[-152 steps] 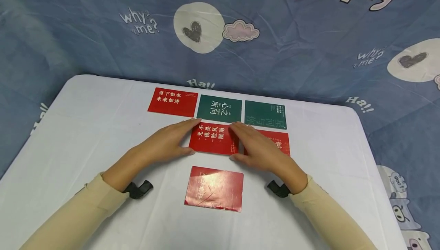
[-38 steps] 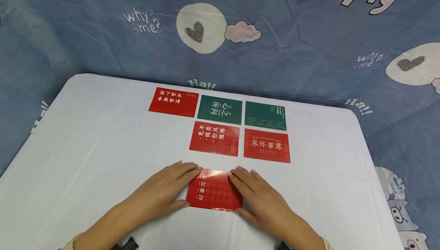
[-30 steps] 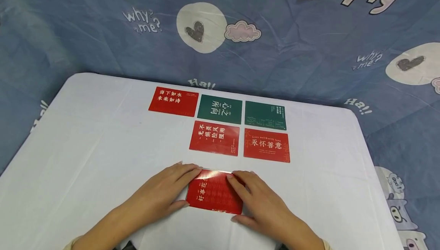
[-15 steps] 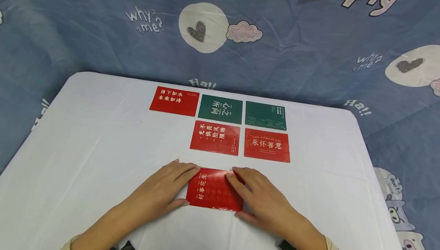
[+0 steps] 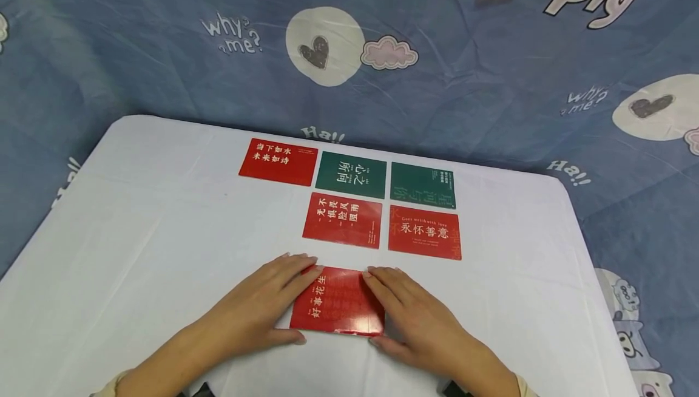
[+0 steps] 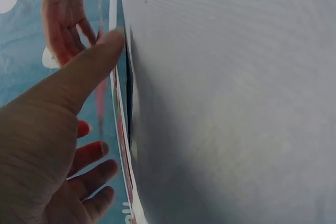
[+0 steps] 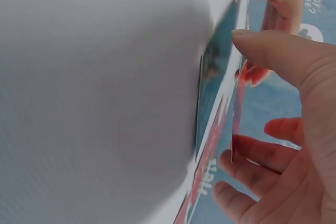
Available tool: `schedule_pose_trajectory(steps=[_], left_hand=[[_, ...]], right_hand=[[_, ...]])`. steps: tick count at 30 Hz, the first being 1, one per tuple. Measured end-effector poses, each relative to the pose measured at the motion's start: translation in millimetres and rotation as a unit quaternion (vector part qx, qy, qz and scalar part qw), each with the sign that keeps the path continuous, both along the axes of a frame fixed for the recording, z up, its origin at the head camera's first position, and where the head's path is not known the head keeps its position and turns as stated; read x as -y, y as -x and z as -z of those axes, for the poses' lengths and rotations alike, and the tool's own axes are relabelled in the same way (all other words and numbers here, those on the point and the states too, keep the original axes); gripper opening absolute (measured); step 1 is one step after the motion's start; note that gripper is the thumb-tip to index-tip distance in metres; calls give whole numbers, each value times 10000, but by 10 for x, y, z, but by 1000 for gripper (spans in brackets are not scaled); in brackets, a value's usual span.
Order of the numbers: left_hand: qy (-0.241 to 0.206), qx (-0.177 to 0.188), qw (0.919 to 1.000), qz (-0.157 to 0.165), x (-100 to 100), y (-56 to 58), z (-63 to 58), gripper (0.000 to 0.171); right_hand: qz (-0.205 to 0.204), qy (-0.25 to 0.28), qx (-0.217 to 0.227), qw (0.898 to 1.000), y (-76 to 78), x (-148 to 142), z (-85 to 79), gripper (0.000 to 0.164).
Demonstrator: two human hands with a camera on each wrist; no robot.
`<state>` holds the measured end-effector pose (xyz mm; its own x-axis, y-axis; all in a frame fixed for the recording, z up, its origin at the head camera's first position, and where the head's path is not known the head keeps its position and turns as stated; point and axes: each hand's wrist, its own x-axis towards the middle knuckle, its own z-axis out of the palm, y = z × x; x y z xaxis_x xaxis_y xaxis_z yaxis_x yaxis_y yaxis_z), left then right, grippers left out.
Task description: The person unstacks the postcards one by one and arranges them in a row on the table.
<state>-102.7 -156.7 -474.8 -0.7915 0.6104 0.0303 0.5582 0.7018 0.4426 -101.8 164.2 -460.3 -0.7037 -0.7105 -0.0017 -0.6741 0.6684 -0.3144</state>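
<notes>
A red card [image 5: 340, 300] with a column of white characters lies between both hands, nearest the body. The left hand [image 5: 248, 309] holds its left end, fingertips over the far edge and thumb along the near edge. The right hand [image 5: 417, 321] holds the right end likewise, fingers on top at the far corner and thumb at the near corner. In the right wrist view the red card [image 7: 238, 116], seen edge-on, is raised above a dark green card [image 7: 212, 90] on the table. From the head view that green card is hidden beneath the red one.
Beyond the hands, two red cards [image 5: 342, 221] lie side by side on the white table [image 5: 164, 233]. Behind them is a row of one red card [image 5: 278, 161] and two green cards [image 5: 352, 175]. A blue printed cloth [image 5: 164, 33] rises at the table's far edge.
Since five seconds ago, both hands have come from the middle-row red card back to the nearest one. In the last half second that card has slid slightly left between them.
</notes>
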Motion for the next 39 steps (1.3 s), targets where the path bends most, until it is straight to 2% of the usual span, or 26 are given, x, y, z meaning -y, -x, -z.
schedule_pose_trajectory(steps=[12, 18, 25, 31, 39], left_hand=[[-126, -453, 9989, 70, 78, 33, -90, 103], [-81, -458, 9989, -85, 153, 63, -154, 103], [-207, -711, 9972, -136, 257, 113, -208, 103], [-357, -718, 9965, -230, 335, 147, -253, 103], [-429, -799, 9950, -423, 450, 238, -300, 106]], right_hand=[[-73, 244, 66, 9997, 92, 37, -74, 101], [-94, 267, 130, 9995, 174, 117, -138, 100], [-219, 256, 147, 9993, 274, 208, -205, 99], [-268, 314, 208, 9989, 344, 269, -263, 98], [-320, 422, 253, 9983, 504, 376, -328, 99]])
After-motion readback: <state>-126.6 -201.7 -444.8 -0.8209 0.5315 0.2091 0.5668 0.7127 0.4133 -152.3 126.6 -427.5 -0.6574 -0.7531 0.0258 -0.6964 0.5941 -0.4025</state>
